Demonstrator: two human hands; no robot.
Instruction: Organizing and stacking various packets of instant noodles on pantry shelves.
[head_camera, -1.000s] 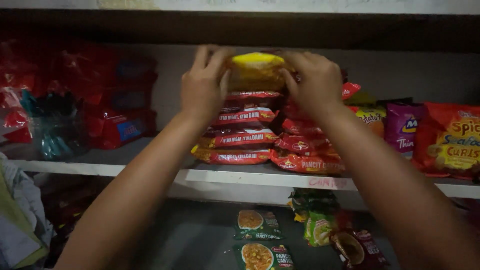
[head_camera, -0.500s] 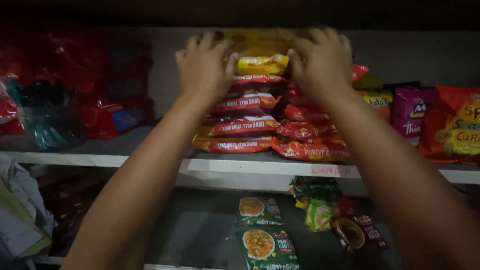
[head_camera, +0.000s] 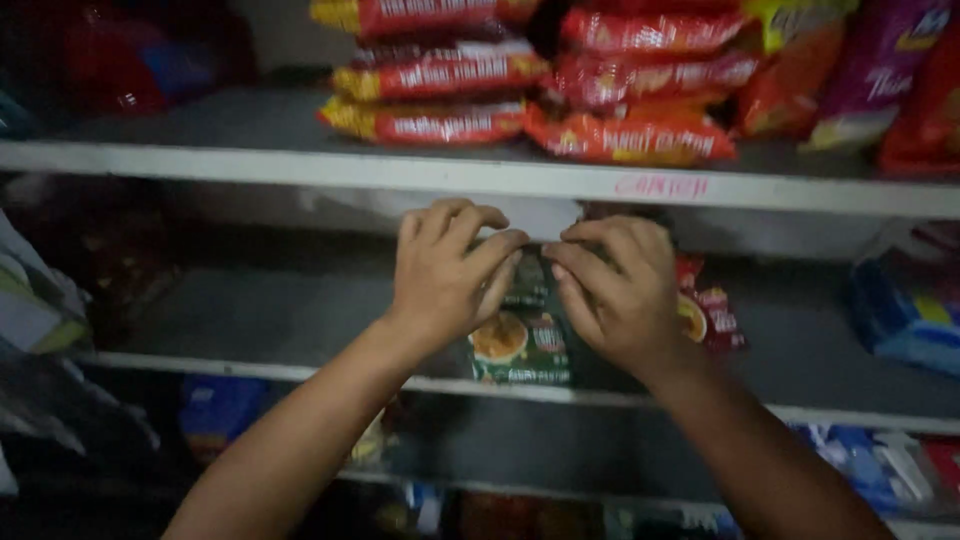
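Both hands, left hand (head_camera: 445, 272) and right hand (head_camera: 615, 290), grip a dark green noodle packet (head_camera: 520, 335) on the middle shelf (head_camera: 250, 365). Just right of it lies one red packet (head_camera: 708, 315). Above, six red noodle packets (head_camera: 440, 120) sit in two stacks.

We see a dark green noodle packet (head_camera: 522, 345) with a pictured bowl of noodles, lying flat at the middle shelf's (head_camera: 250, 365) front edge, upper part covered.
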